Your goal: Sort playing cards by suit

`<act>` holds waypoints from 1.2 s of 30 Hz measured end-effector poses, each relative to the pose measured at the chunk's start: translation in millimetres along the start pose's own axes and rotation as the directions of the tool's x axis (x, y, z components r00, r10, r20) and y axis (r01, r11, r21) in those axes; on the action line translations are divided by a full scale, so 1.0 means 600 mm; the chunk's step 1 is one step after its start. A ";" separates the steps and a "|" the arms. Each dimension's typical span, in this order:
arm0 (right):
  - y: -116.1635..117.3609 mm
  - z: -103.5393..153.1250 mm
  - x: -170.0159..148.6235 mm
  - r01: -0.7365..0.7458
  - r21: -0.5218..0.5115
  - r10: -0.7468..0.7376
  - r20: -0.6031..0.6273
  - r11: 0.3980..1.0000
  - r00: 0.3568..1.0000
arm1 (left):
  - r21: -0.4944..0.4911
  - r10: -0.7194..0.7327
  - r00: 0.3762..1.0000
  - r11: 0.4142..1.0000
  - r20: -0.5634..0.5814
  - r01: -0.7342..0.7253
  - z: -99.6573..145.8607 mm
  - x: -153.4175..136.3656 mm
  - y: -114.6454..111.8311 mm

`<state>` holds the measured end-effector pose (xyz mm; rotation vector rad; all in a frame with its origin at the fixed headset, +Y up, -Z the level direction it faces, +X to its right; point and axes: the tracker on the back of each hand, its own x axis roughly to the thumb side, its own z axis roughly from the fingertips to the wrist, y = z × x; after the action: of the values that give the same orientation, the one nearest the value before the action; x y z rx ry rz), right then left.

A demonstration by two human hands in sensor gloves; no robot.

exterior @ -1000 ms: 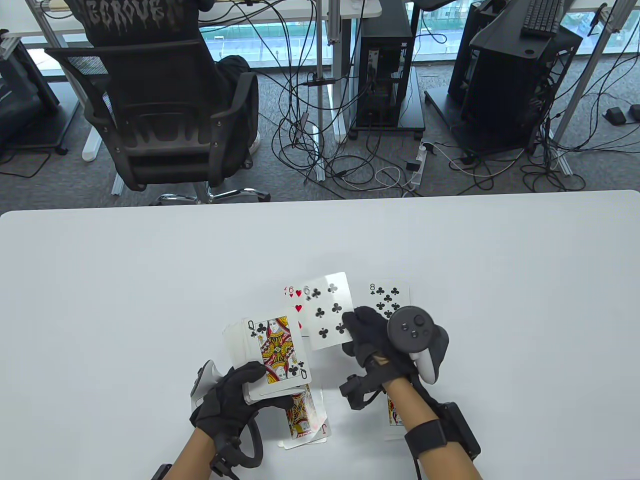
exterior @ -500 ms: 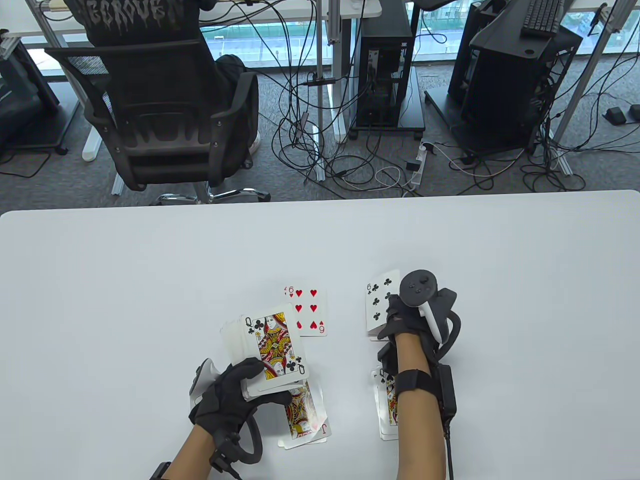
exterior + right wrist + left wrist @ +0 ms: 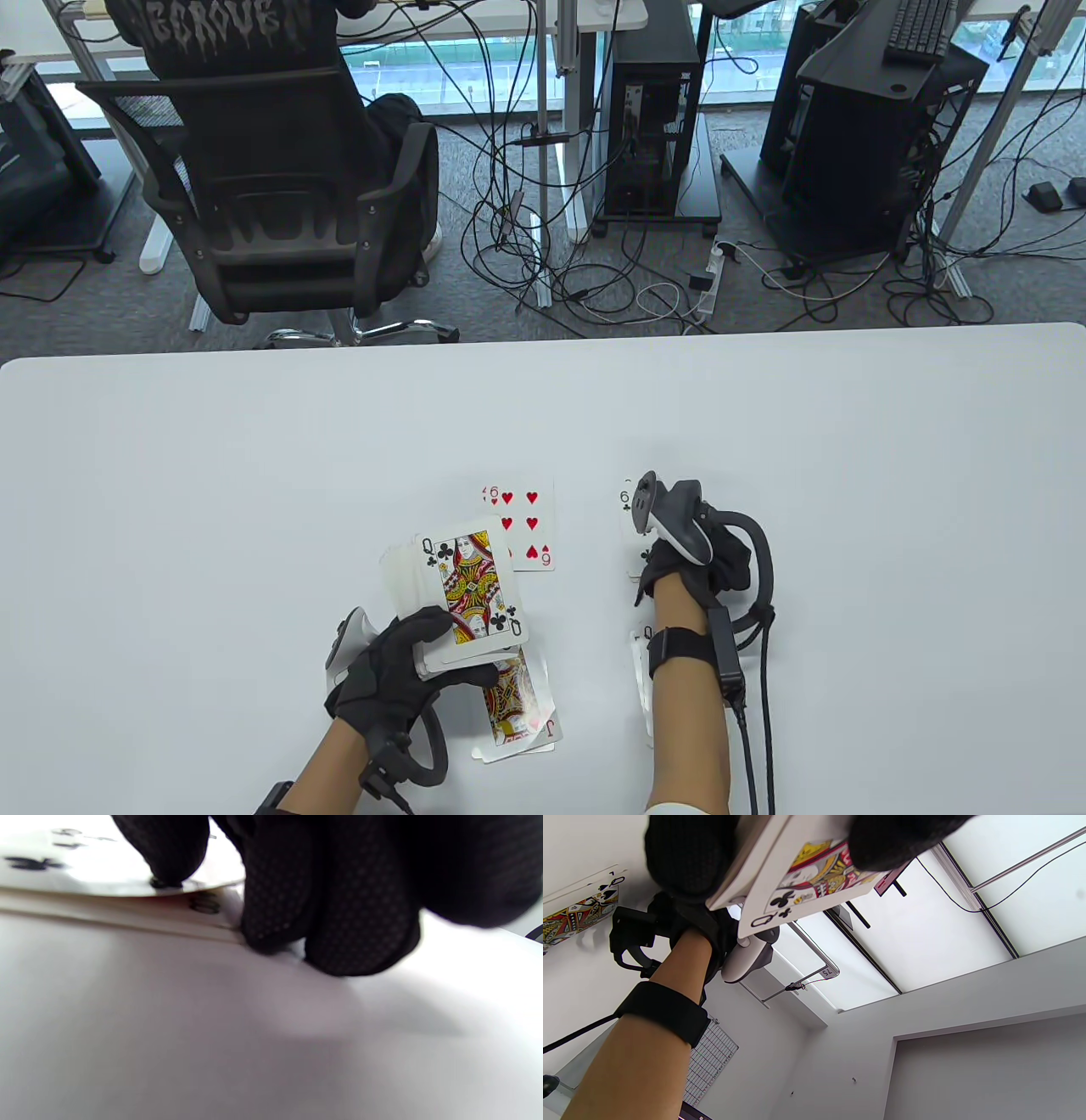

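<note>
In the lower middle of the table view, my left hand (image 3: 392,671) grips the deck (image 3: 458,594), queen of clubs on top. At lower right, my right hand (image 3: 691,552) pinches the 6 of clubs (image 3: 626,501) onto the clubs pile. I think I should let go next, then take the queen.

— The cards (image 3: 517,531)?
— Glossy coated paper, smooth, catching glare.
— The gloves (image 3: 322,899)?
— Matt black knit cloth, dotted weave.
— The table (image 3: 212,475)?
— Smooth, matt white.
</note>
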<state>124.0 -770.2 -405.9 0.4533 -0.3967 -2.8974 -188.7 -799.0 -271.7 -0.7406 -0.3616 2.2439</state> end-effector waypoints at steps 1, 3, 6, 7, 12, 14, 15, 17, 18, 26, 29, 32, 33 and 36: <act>0.000 0.001 0.001 -0.014 0.011 0.014 -0.003 1.000 1.000 | 0.000 0.000 1.000 1.000 0.000 0.000 0.000 0.000 0.000; 0.002 0.002 0.000 -0.031 0.029 0.031 -0.009 0.999 0.999 | 0.002 -0.002 1.000 1.000 -0.002 0.002 0.000 0.000 0.000; -0.007 0.002 -0.009 0.000 0.002 0.000 -0.023 1.000 1.000 | -0.001 -0.003 1.000 1.000 0.001 0.003 -0.001 0.001 -0.001; -0.013 0.003 -0.011 0.015 -0.007 -0.015 -0.025 1.000 1.000 | -0.001 -0.003 1.000 1.000 0.002 0.003 -0.001 0.001 -0.001; -0.067 0.031 -0.006 0.154 -0.142 -0.136 0.126 0.978 0.983 | 0.001 -0.004 1.000 1.000 -0.003 0.004 -0.002 0.001 0.000; -0.086 0.051 0.004 0.238 -0.190 -0.195 0.220 0.953 0.956 | 0.001 0.000 1.000 1.000 -0.005 0.000 -0.002 0.000 0.000; -0.093 0.062 0.009 0.299 -0.201 -0.238 0.278 0.933 0.931 | 0.002 0.001 1.000 1.000 -0.005 -0.001 -0.002 0.000 0.000; -0.107 0.095 0.024 0.476 -0.197 -0.362 0.427 0.857 0.829 | 0.003 -0.003 1.000 1.000 -0.002 0.003 -0.001 0.001 0.001; -0.110 0.105 0.029 0.525 -0.187 -0.391 0.476 0.831 0.788 | 0.004 -0.005 1.000 1.000 -0.001 0.005 -0.001 0.002 0.001; -0.115 0.212 0.072 0.827 0.169 -0.635 0.727 0.537 0.263 | 0.008 -0.006 1.000 1.000 0.004 0.006 0.000 0.002 0.001; -0.108 0.237 0.082 0.775 0.216 -0.615 0.744 0.594 0.264 | 0.010 -0.005 1.000 1.000 0.003 0.005 0.000 0.001 0.001; -0.094 0.259 0.092 0.687 0.231 -0.568 0.761 0.689 0.314 | 0.010 -0.005 1.000 1.000 0.001 0.005 0.000 0.001 0.001; -0.091 0.264 0.094 0.685 0.219 -0.555 0.769 0.695 0.318 | 0.010 -0.005 1.000 1.000 0.001 0.005 0.001 0.001 0.001; -0.082 0.275 0.097 0.692 0.174 -0.521 0.787 0.701 0.330 | 0.010 -0.006 1.000 1.000 0.002 0.006 0.001 0.001 0.001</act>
<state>10.0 -698.2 -284.6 -1.0781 0.0119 -3.6708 -189.8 -798.7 -271.9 -0.7305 -0.3526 2.2399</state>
